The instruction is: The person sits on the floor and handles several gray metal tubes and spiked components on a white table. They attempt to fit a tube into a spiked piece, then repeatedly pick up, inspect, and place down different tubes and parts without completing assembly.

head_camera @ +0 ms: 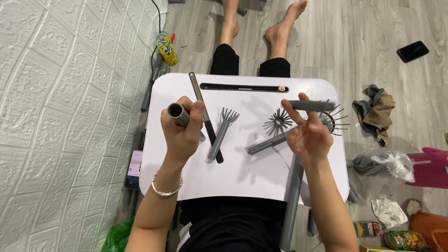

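My left hand (183, 133) is closed around a short grey tube (177, 112) whose open end points up and left. My right hand (305, 135) has its fingers spread, and the fingertips pinch a short grey tube (311, 106) lying crosswise. A ring of thin radial prongs (337, 122) shows just behind that hand. A long grey pipe (292, 205) runs from under the right wrist down toward my lap. Both hands hover over a white lap table (242, 175). Between them lie a forked grey tube (223, 128), a star-pronged grey tube (275, 130) and a metal rod with a black handle (205, 116).
A groove (242, 87) runs along the table's far edge. My bare legs stretch out beyond it. By the wall are a green-yellow bottle (166, 46) and a phone (134, 168). On the floor to the right: a black phone (412, 50), a rag (375, 112), a plastic bag (387, 163), a pink glove (431, 165), cans (403, 240).
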